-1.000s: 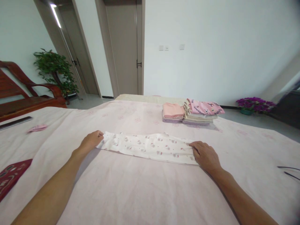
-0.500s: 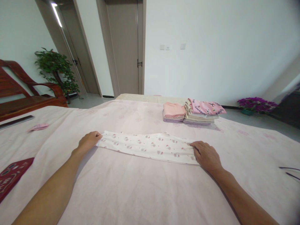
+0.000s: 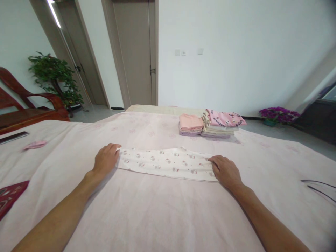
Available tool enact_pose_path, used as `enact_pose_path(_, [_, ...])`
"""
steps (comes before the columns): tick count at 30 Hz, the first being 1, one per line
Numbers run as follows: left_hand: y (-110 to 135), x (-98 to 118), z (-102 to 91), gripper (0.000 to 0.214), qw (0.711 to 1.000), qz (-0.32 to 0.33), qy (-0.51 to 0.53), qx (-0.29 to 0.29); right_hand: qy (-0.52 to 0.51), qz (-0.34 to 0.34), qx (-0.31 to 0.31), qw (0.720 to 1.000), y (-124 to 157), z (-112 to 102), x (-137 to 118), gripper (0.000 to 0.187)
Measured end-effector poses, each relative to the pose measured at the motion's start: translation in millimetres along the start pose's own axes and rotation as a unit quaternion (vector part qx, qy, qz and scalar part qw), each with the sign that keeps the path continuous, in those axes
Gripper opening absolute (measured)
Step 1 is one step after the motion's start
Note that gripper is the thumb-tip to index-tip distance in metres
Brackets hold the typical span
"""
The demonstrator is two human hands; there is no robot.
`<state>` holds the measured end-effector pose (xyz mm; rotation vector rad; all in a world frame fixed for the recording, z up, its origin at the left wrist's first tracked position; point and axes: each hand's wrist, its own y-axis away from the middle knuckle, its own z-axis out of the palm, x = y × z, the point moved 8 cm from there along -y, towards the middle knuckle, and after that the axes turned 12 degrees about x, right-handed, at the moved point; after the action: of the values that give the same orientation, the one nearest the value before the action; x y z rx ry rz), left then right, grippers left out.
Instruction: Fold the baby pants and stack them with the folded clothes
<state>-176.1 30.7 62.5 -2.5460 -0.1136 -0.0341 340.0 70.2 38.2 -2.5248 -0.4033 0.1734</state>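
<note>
A long, narrow folded white cloth point(image 3: 165, 162) with small pink prints lies flat across the pale pink bed sheet point(image 3: 157, 213). My left hand point(image 3: 105, 160) rests on its left end, fingers curled over the edge and holding it. My right hand point(image 3: 225, 170) sits on the right end, fingers bent and pinching the fabric. Both forearms stretch out over the sheet towards the cloth.
Two stacks of folded clothes point(image 3: 208, 123) sit further back on the bed. A dark red item point(image 3: 10, 194), a dark flat bar point(image 3: 13, 137) and a small pink scrap point(image 3: 35, 144) lie at the left. Thin cables point(image 3: 319, 187) lie right. A wooden chair point(image 3: 26, 108) and plant point(image 3: 52, 75) stand beyond.
My left hand has slid a little to the right with the cloth's left end. The right hand stays on the other end. The view has shifted slightly.
</note>
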Motion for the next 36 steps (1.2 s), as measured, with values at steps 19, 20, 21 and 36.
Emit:
enact_pose_path(19, [20.5, 54.6, 61.9, 0.061, 0.976, 0.15, 0.085, -0.133, -0.071, -0.019, 0.04, 0.997, -1.5, -24.8, -18.8, 0.023])
enact_pose_path(20, [20.2, 53.6, 63.4, 0.061, 0.976, 0.149, 0.082, -0.133, -0.099, -0.033, 0.042, 0.994, -1.4, -29.3, -25.7, 0.02])
enact_pose_path(21, [20.2, 53.0, 64.8, 0.062, 0.977, 0.148, 0.08, -0.134, -0.131, -0.048, 0.039, 0.989, -1.1, -33.3, -33.2, 0.017])
enact_pose_path(36, [21.1, 52.4, 66.1, 0.062, 0.979, 0.174, 0.056, -0.096, -0.203, -0.141, -0.124, 0.961, 8.1, -36.7, -82.9, 0.015])
